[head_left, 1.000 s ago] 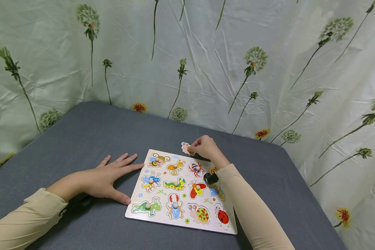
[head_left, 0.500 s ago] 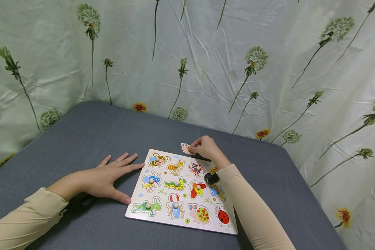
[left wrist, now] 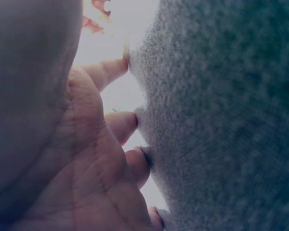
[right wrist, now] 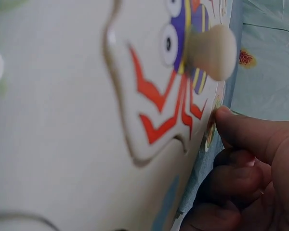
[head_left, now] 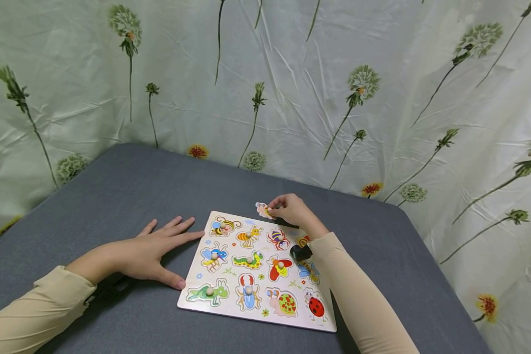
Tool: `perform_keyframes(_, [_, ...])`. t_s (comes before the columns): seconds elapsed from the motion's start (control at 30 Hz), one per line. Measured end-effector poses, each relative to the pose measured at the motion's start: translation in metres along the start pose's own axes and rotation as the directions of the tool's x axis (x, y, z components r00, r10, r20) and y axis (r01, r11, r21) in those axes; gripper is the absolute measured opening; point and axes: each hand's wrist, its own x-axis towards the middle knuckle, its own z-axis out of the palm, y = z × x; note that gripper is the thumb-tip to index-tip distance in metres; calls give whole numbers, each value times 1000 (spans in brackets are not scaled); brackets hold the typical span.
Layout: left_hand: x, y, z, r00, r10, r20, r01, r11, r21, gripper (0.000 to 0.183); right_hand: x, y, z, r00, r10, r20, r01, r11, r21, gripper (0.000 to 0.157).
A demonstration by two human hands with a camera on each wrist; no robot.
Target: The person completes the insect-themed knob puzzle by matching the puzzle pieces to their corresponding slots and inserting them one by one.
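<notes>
A pegged wooden puzzle board with insect pictures lies on the table, turned slightly. My left hand is spread flat on the table, its thumb tip and index fingertip right at the board's left edge. Just past the far edge, my right hand pinches a small puzzle piece, a snail, between thumb and fingers. The hand covers part of its shell. In the right wrist view, the spider piece with its wooden knob fills the foreground, and the thumb touches the snail's edge behind it.
Several pieces with knobs sit in the board, among them a caterpillar and a stag beetle. The printed snail and ladybug spots show no knob. A flowered curtain hangs behind the grey table.
My right hand has shifted very slightly, and a bit more of the snail piece's coloured shell now shows beside the fingertips. The left hand and the board stay put.
</notes>
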Motion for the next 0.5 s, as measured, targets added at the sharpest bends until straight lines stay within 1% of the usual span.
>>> perform_keyframes(0.2, [0, 0, 0, 1000, 0, 0, 0, 1000, -2, 115, -1, -1, 1, 1000, -5, 21, 5, 1000, -7, 18])
perform_keyframes(0.37, [-1, 1, 0, 1000, 2, -6, -2, 1000, -5, 115, -2, -2, 0, 1000, -10, 14, 11, 1000, -26, 19])
perform_keyframes(0.5, [-1, 1, 0, 1000, -9, -8, 9, 1000, -10, 114, -4, -1, -3, 1000, -7, 11, 7, 1000, -17, 20])
